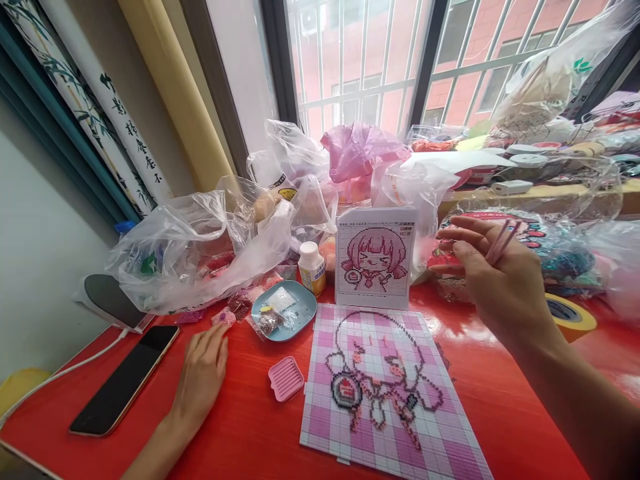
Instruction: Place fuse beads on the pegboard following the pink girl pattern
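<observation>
My left hand [203,363] rests low over the red table with its fingers bent together. Its fingertips press on a small bag of pink beads [224,316]. My right hand [505,277] is raised at the right, with pink tweezers [501,243] lodged by the thumb and pointing up; its other fingers stretch leftward. Between the hands lies a pink and white gridded pegboard [395,437] bearing a partly outlined figure in dark and pink beads. Behind it stands a printed pattern card [376,259] of a pink-haired character. A pink ridged tray [287,379] lies left of the board.
A blue-grey dish [300,327] holds small clear packets. Near it are a white-capped bottle [312,268] and plastic bags [200,233]. A phone [125,380] lies at the left. At the right are yellow tape [570,317] and more bagged items.
</observation>
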A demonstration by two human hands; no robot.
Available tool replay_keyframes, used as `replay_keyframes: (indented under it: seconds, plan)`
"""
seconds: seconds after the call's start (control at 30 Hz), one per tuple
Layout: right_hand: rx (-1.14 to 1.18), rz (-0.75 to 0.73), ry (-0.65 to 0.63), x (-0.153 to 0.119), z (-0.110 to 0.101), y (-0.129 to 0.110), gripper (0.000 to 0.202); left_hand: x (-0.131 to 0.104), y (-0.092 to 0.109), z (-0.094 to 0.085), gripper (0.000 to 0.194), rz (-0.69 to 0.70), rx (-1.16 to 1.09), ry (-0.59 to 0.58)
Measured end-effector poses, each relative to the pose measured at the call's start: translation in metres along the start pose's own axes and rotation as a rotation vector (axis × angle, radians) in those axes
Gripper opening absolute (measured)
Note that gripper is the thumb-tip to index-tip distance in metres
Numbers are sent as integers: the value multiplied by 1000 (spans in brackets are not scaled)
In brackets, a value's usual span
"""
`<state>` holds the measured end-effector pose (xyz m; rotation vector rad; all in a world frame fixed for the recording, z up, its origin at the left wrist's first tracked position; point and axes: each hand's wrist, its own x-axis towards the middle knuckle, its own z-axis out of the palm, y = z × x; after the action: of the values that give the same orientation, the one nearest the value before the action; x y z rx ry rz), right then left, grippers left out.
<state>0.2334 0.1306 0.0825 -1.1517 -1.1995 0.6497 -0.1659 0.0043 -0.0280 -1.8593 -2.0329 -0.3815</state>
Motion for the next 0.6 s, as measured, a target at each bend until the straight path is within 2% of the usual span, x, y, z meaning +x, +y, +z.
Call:
replay_keyframes:
  seconds: [0.07,0.17,0.33,0.43,0.5,0.6]
  plan:
    - [3,0,-4,0,0,-1,38,8,-8,-5,39,-31,14,1]
    - [12,-15,-7,0,-2,-2,38,28,-32,-8,27,-134,77,-27]
    - [26,-43,-10,-1,-3,-5,39,62,-67,-7,29,-242,161,-180]
    - [32,-51,-14,-3,-4,-8,38,71,-71,-8,25,-247,166,-236]
    - [33,-44,-14,-3,-5,-11,36,70,-67,-12,18,-238,159,-216]
    - [48,-39,-5,-5,-7,-18,35,62,-58,-27,37,-192,162,-138]
